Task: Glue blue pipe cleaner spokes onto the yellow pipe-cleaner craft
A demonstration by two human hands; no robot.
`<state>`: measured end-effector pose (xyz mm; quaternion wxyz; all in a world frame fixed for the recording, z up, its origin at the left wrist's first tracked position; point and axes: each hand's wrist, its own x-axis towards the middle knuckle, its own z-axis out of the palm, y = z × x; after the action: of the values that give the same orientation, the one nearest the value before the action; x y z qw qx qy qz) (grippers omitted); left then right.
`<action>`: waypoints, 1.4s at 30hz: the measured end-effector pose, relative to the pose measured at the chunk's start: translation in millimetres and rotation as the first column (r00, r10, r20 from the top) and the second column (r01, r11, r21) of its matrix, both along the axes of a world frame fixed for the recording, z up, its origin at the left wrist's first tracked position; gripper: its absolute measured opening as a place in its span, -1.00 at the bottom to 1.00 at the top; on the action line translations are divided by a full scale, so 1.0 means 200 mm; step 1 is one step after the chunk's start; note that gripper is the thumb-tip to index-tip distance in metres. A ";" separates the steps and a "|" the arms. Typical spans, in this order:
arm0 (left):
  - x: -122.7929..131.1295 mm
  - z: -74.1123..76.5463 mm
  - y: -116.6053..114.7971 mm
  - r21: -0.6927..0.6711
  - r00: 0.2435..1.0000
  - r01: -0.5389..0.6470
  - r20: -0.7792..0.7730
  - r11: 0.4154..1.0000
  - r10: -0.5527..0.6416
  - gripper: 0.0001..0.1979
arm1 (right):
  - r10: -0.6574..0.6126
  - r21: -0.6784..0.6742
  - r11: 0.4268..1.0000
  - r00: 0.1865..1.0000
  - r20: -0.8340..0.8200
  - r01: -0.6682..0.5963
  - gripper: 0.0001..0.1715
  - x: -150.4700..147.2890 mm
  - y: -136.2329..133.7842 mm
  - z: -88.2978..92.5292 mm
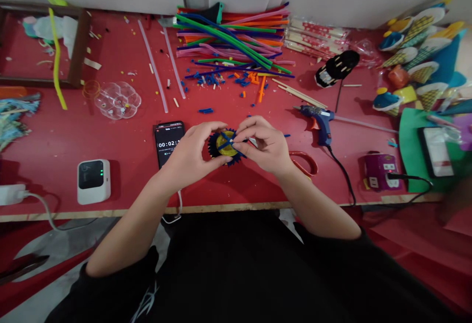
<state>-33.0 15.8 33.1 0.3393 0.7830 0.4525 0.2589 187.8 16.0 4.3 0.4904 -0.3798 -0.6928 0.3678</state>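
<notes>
The red worktop (55, 136) carries everything we see, and the two hands meet above its near middle part. Far behind the grip, against the wall, lies a big heap of coloured sticks (228, 38), green, blue, orange and pink.

The left hand (191, 153) comes in from the lower left. Its grip is closed, with the thumb under and the fingers over the left rim of a yellow disc (224, 146). The right hand (267, 148) comes from the lower right. Its grip is closed too, the fingertips pinching at the right edge of the same disc. So the disc is held between both grips, a little above the worktop, and it has a dark blue spiky border.

Just left of the grip, partly under the left hand, a black phone (167, 141) lies flat and shows a running timer. Right of the grip, well apart, a blue glue gun (319, 121) lies on its side. Scissors with red handles (304, 163) lie just beside the right wrist. A white box (93, 180) with green lights sits far left of the grip.

Two thin blue strips (227, 141) cross over the yellow face, inside the grip. Between the grip and the heap, small blue cut pieces (208, 79) are scattered.
</notes>
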 end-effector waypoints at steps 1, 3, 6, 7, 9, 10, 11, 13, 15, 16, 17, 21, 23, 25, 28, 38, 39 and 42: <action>0.00 0.00 0.00 0.004 1.000 0.002 -0.005 1.000 -0.002 -0.40 | -0.006 0.003 1.000 1.000 -0.001 0.006 -0.96 0.00 0.00 0.00; 0.01 0.01 -0.01 0.023 1.000 0.013 -0.011 1.000 -0.012 -0.42 | -0.017 0.000 1.000 1.000 0.000 0.017 -0.96 0.00 0.00 0.00; 0.02 0.02 -0.01 0.059 0.999 0.033 -0.018 0.998 -0.032 -0.49 | -0.009 -0.028 1.000 1.000 -0.016 0.008 -0.98 0.01 -0.01 0.00; 0.02 0.03 -0.01 0.069 0.999 0.040 -0.024 0.997 -0.038 -0.52 | -0.001 -0.047 0.999 0.999 -0.032 0.000 -0.97 0.01 -0.02 0.01; 0.03 0.03 -0.02 0.079 0.998 0.049 -0.042 0.996 -0.046 -0.56 | 0.006 -0.087 0.996 0.998 -0.062 -0.012 -0.92 0.03 -0.03 0.04; 0.03 0.03 -0.03 0.083 0.998 0.049 -0.052 0.995 -0.045 -0.58 | 0.001 -0.094 0.996 0.998 -0.059 -0.006 -0.90 0.04 -0.04 0.05; 0.03 0.03 -0.03 0.087 0.997 0.045 -0.063 0.995 -0.040 -0.59 | -0.013 -0.079 0.997 0.999 -0.034 0.010 -0.88 0.04 -0.05 0.06; 0.04 0.02 -0.04 0.105 0.996 0.028 -0.082 0.994 -0.020 -0.60 | -0.062 0.003 0.998 0.995 0.076 0.062 -0.84 0.05 -0.08 0.09; 0.04 0.01 -0.05 0.130 0.995 0.012 -0.096 0.991 0.000 -0.59 | -0.130 0.116 0.987 0.969 0.211 0.107 -0.82 0.05 -0.11 0.10; 0.04 0.00 -0.05 0.144 0.995 0.008 -0.102 0.990 0.007 -0.59 | -0.159 0.162 0.980 0.952 0.262 0.119 -0.83 0.05 -0.12 0.10; 0.04 0.00 -0.05 0.160 0.994 0.004 -0.108 0.987 0.013 -0.59 | -0.183 0.196 0.972 0.938 0.295 0.128 -0.86 0.05 -0.13 0.09; 0.04 -0.01 -0.06 0.236 0.989 -0.015 -0.142 0.972 0.050 -0.58 | -0.246 0.258 0.951 0.920 0.305 0.169 -0.91 0.02 -0.15 0.07; 0.05 -0.02 -0.07 0.285 0.985 -0.022 -0.156 0.958 0.069 -0.57 | -0.263 0.255 0.948 0.922 0.283 0.192 -0.93 0.01 -0.15 0.07; 0.05 -0.02 -0.08 0.331 0.982 -0.026 -0.166 0.943 0.085 -0.55 | -0.264 0.238 0.950 0.926 0.270 0.202 -0.95 0.00 -0.14 0.07; 0.05 -0.03 -0.09 0.369 0.980 -0.046 -0.164 0.928 0.114 -0.52 | -0.248 0.221 0.957 0.928 0.277 0.190 -0.96 0.00 -0.13 0.08; 0.06 0.00 -0.09 0.374 0.996 -0.085 0.040 0.924 0.075 -0.65 | -0.224 0.157 0.969 0.948 0.225 0.192 -0.92 -0.01 -0.13 0.06; 0.06 0.01 -0.09 0.352 0.997 -0.076 0.053 0.933 0.061 -0.71 | -0.221 0.150 0.970 0.949 0.224 0.191 -0.93 -0.01 -0.13 0.06; 0.07 0.04 -0.08 0.292 0.997 -0.055 0.075 0.955 0.034 -0.81 | -0.211 0.148 0.972 0.952 0.222 0.181 -0.94 -0.01 -0.13 0.06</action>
<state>-19.4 -0.5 40.9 0.2289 0.8049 0.4144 0.3579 185.7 -10.6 17.0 0.4614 -0.4564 -0.7268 0.2248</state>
